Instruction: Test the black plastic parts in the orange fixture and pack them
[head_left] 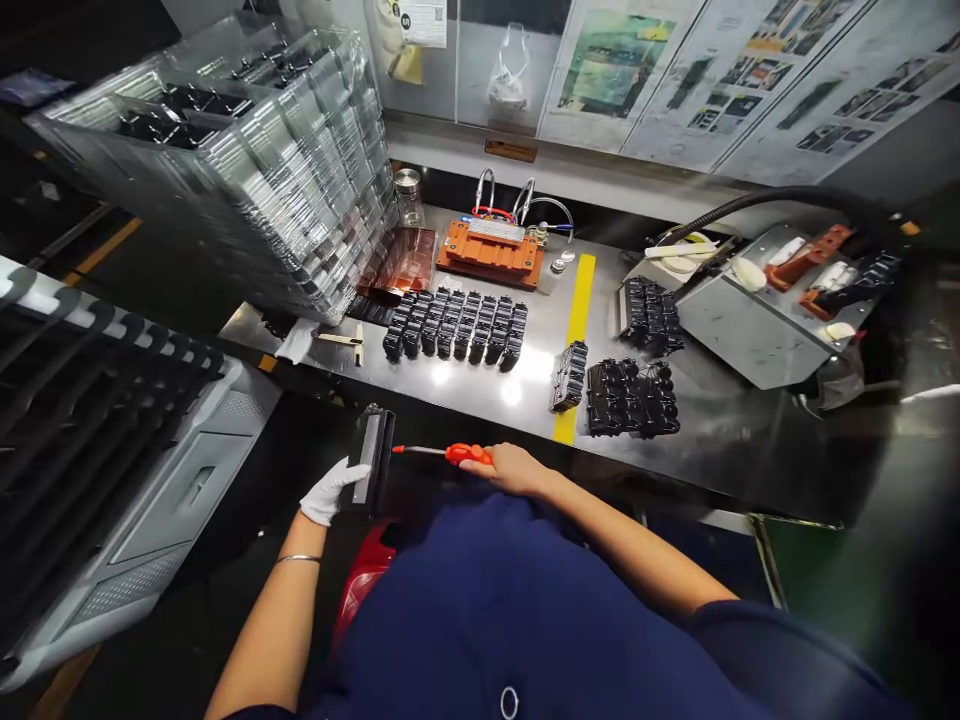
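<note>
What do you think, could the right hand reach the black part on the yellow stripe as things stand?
Probably yes: nothing visible blocks the black part near the front of the bench, though the red-handled tool in the right hand may hinder grasping.

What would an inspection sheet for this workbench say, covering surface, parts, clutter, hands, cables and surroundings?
Surface: steel bench, shiny with glare; yellow strip across it.
Job's things: black piece and red-handled tool, both in hand; tip near the piece, contact unclear. Black parts in rows left of the strip, one on it, more to its right.
Clutter: jar behind the orange fixture.
Hands: left, white-gloved, holds the piece; right, bare, holds the tool.
Cables: black ribbed hose arching behind the grey box.
Surroundings: tall stack of clear trays at left; sheets on the wall.
</note>
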